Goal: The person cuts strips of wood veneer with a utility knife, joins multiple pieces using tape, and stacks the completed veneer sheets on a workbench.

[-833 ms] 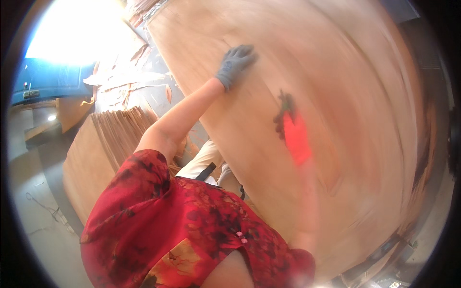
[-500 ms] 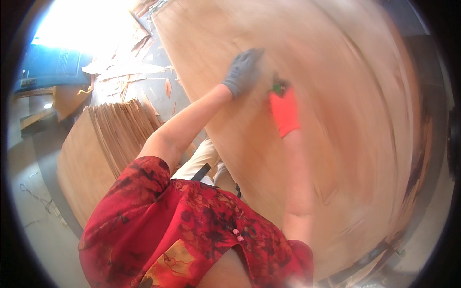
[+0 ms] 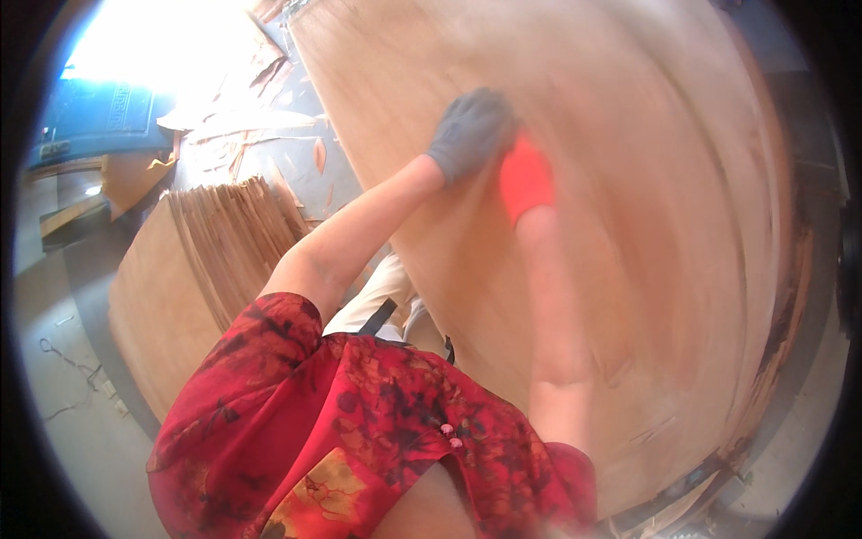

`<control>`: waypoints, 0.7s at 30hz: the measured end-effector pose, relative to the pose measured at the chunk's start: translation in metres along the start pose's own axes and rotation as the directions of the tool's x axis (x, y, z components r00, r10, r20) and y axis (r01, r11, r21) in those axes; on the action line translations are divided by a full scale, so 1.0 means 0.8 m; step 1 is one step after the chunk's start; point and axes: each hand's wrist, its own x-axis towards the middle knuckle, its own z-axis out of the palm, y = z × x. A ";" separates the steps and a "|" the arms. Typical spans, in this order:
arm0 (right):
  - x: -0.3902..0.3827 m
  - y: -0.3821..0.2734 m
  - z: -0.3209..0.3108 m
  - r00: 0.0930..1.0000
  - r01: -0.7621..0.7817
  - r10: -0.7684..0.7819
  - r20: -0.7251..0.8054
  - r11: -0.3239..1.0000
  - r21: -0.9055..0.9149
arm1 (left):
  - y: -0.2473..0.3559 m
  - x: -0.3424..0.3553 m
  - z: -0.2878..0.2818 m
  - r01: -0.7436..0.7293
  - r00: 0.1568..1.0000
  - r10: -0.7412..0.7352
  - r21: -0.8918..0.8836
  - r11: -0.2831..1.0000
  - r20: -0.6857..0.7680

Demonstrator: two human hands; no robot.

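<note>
A broad sheet of pale brown wood veneer (image 3: 628,296) spreads out before me. Over its upper part is my left hand (image 3: 471,133) in a grey glove, back upward, its fingers blurred at the tips. Close against it on the right, my right hand (image 3: 527,180) wears a bright orange-red glove. The right fingers are tucked behind the left hand and smeared by motion. Whatever they grip is hidden now; a small dark and green thing showed at them earlier.
At the left stands a thick stack of veneer sheets (image 3: 215,260) with ragged edges. Torn veneer scraps (image 3: 247,130) litter the grey floor beyond it. A blue object (image 3: 103,117) stands at the far left. A loose cord (image 3: 76,368) lies on the floor.
My right hand has moved up and slightly left to meet the left hand, hiding the small green and dark thing. The left hand has shifted a little right.
</note>
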 end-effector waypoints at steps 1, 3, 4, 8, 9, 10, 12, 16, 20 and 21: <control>-0.003 -0.005 -0.007 1.000 0.000 0.001 0.021 1.000 -0.021 | 0.003 0.001 -0.003 0.014 1.000 -0.014 0.011 1.000 0.013; -0.012 -0.001 -0.006 0.999 0.005 -0.003 0.047 0.999 -0.051 | 0.000 -0.004 0.002 0.016 1.000 -0.016 -0.004 1.000 -0.010; -0.018 0.005 -0.006 0.999 0.015 -0.012 0.052 0.998 -0.060 | -0.003 -0.006 0.004 0.016 1.000 -0.017 -0.010 1.000 -0.024; -0.056 0.018 -0.013 0.998 0.036 -0.030 0.063 0.995 -0.097 | -0.008 -0.010 0.008 0.121 0.987 -0.121 0.012 0.993 0.101; -0.060 0.023 -0.012 0.997 0.042 -0.035 0.071 0.994 -0.104 | -0.005 -0.010 0.009 0.136 0.984 -0.138 0.023 0.990 0.109; -0.057 0.041 0.001 0.996 0.047 -0.038 0.078 0.993 -0.109 | -0.002 -0.009 0.010 0.143 0.982 -0.145 0.028 0.989 0.117; -0.057 0.069 0.015 0.994 0.087 -0.079 0.071 0.991 -0.105 | -0.003 -0.010 0.014 0.141 0.981 -0.148 0.062 0.988 0.122; -0.073 0.106 0.024 0.990 0.143 -0.140 0.032 0.985 -0.098 | -0.001 -0.005 0.012 0.157 0.976 -0.165 0.065 0.985 0.145; -0.094 0.121 0.015 0.992 0.111 -0.104 0.065 0.987 -0.114 | 0.000 -0.002 0.013 0.172 0.972 -0.179 0.058 0.983 0.152; -0.098 0.122 0.012 0.993 0.096 -0.086 0.087 0.988 -0.122 | -0.001 -0.003 0.013 0.170 0.974 -0.177 0.060 0.984 0.142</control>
